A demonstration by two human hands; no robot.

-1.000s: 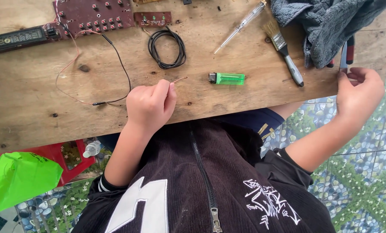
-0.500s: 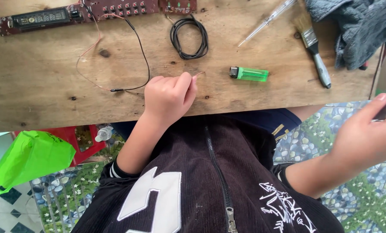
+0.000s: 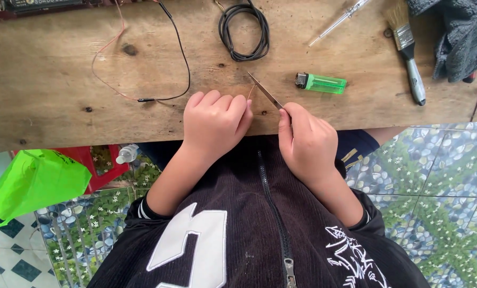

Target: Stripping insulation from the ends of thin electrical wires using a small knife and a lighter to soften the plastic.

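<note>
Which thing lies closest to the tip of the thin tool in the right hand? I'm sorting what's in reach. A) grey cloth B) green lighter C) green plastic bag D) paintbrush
B: the green lighter lies on the wooden table just right of the thin metal tool held by the right hand; the paintbrush and grey cloth sit farther right.

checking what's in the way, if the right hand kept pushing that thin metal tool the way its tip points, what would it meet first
The right hand aims the thin tool up and left. First in line is probably the coiled black cable; before it there is only bare wooden table. Depth is unclear.
</note>
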